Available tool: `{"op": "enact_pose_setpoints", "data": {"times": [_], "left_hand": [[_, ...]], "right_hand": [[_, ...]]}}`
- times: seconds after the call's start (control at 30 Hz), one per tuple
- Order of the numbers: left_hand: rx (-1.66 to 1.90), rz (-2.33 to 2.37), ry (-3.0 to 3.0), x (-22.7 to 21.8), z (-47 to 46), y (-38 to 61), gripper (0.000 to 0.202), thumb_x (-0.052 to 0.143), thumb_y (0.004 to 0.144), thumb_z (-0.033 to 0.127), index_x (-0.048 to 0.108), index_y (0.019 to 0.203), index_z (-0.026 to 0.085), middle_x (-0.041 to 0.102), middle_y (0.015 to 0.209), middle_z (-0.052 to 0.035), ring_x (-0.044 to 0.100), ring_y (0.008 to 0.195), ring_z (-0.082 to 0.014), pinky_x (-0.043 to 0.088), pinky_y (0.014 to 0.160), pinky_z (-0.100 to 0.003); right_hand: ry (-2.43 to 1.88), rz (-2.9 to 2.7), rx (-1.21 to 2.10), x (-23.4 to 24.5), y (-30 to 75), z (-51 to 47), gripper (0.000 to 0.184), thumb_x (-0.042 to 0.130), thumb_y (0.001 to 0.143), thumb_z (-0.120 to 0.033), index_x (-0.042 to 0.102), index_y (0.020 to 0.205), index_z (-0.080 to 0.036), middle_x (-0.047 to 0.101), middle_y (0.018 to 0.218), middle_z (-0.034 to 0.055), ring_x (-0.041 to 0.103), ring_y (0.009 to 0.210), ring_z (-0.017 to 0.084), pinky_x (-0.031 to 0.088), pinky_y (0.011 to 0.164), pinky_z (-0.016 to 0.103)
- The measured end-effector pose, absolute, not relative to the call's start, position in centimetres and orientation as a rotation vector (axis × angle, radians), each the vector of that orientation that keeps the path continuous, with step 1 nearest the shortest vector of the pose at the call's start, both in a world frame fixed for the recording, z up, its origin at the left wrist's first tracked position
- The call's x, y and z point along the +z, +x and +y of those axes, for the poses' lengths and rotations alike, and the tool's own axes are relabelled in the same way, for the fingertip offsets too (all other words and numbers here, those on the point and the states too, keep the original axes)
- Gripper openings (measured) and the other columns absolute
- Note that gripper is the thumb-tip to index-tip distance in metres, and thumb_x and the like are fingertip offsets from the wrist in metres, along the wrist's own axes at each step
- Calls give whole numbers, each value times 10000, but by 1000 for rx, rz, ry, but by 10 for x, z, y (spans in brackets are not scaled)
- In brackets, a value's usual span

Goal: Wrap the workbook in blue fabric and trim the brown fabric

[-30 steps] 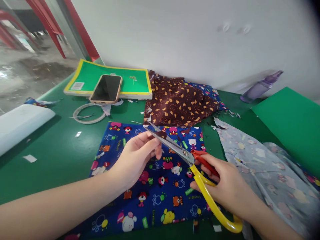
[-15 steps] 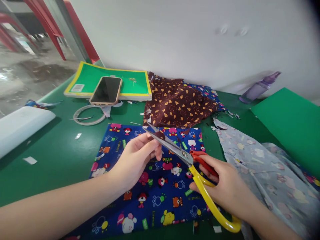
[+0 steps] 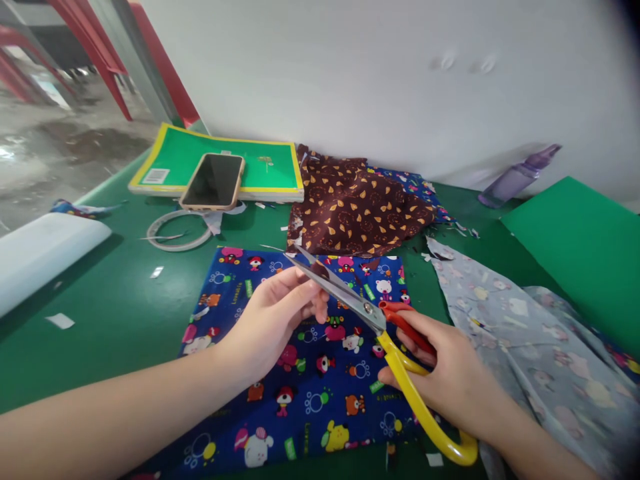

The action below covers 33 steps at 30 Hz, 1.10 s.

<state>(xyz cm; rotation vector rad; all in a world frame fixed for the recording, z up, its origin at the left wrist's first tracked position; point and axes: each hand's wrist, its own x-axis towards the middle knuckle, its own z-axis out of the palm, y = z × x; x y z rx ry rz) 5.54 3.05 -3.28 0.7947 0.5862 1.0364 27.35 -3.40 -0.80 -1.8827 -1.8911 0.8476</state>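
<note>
My right hand (image 3: 440, 373) is closed on scissors (image 3: 367, 308) with one yellow and one red handle. Their blades are slightly apart and point up and left. At the blades, my left hand (image 3: 287, 300) pinches a small dark brown fabric scrap (image 3: 321, 269), which lies between or against the blades; exactly where, I cannot tell. Below both hands, a blue cloth with cartoon animals (image 3: 315, 400) is spread flat on the green table (image 3: 125, 300). Just behind it lies a brown patterned cloth (image 3: 350, 200).
At the back left, a phone (image 3: 213, 181) rests on a green book (image 3: 270, 167), with a tape roll (image 3: 173, 247) in front. A white object (image 3: 45, 253) is at far left. A purple bottle (image 3: 515, 177), green board (image 3: 590, 247) and pale cloth (image 3: 530, 347) are on the right.
Almost nothing differs. The scissors' handles and my right hand have shifted very slightly left, and my left fingertips have moved a little.
</note>
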Motion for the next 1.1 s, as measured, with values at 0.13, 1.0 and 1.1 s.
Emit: {"op": "enact_pose_setpoints", "data": {"times": [0.13,1.0,1.1], "left_hand": [[1025,574,780,-32,30,56,106,653,809,252,638,750,165,593,627,18,552,581,-98,415,569,-227],[957,481,702,-36,31,54,96,629,844,232,670,778,175,620,689,23,579,631,-83,461,628,-199],[958,484,698,-36,30,54,91,642,833,233,676,773,175,623,684,23,584,635,-83,466,630,-194]], "right_hand": [[-1887,-1864,888,-8,273,-34,427,725,652,-342,605,1035,-198,665,923,45,639,778,194,551,619,272],[-1949,-1873,997,-3,273,-38,786,801,580,-402,468,1277,-258,645,1083,70,638,958,268,527,794,384],[-1957,-1893,1007,0,273,-38,833,818,552,-413,457,1287,-258,629,1128,82,625,992,285,511,826,404]]}}
